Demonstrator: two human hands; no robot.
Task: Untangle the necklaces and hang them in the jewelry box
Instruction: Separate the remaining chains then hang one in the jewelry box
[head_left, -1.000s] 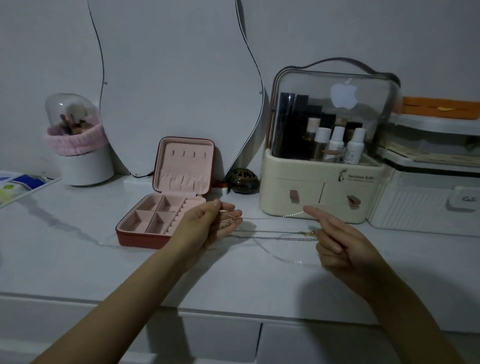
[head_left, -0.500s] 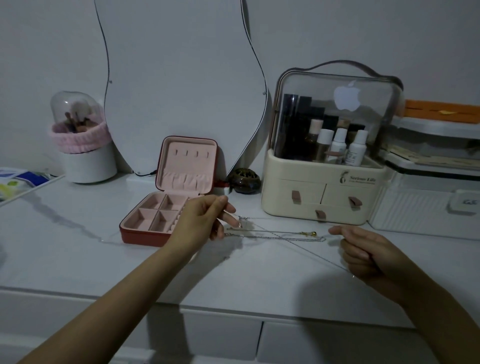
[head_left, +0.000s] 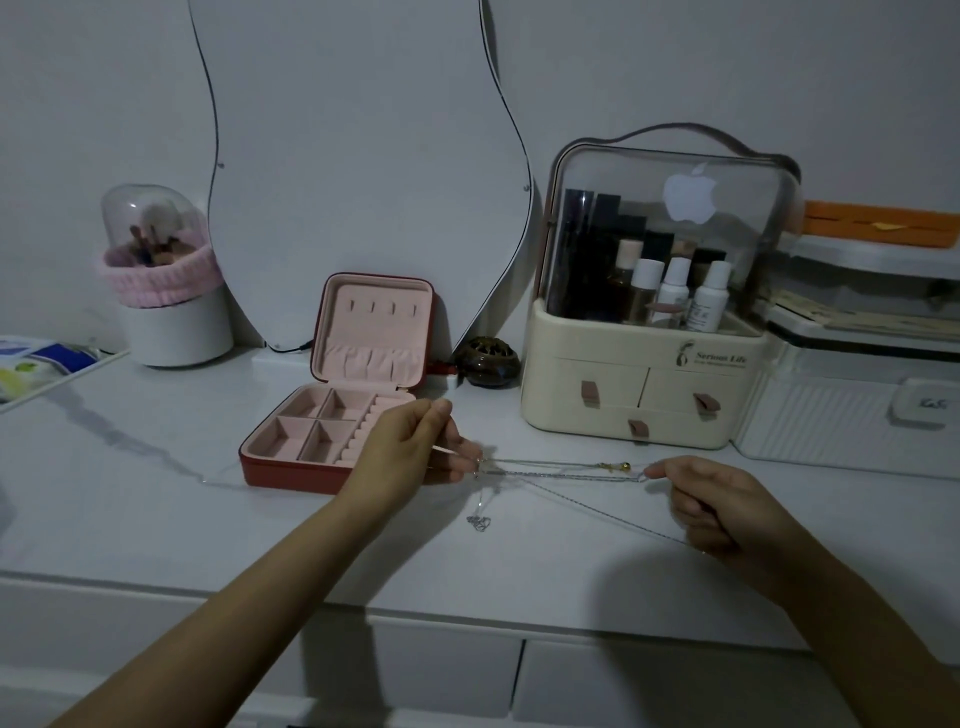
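Note:
Thin silver and gold necklaces (head_left: 563, 474) stretch in the air between my two hands, just above the white dresser top. My left hand (head_left: 410, 447) pinches their left end, right beside the jewelry box. My right hand (head_left: 706, 501) pinches the right end, and one chain runs slanting down into its fist. A small silver pendant (head_left: 480, 522) dangles below the left end. The red jewelry box (head_left: 332, 441) lies open with pink compartments, and its upright lid shows several empty hooks.
A cream cosmetics organiser (head_left: 644, 332) with bottles stands behind my right hand. A dark round ornament (head_left: 487, 361) sits next to the box lid. A curvy mirror (head_left: 358, 156) leans on the wall. A brush holder (head_left: 166, 291) stands back left; the dresser's front edge (head_left: 467, 608) is near.
My right hand drew back to the right and closed on the chains, pulling them taut. My left hand stayed by the box, and a pendant now hangs down.

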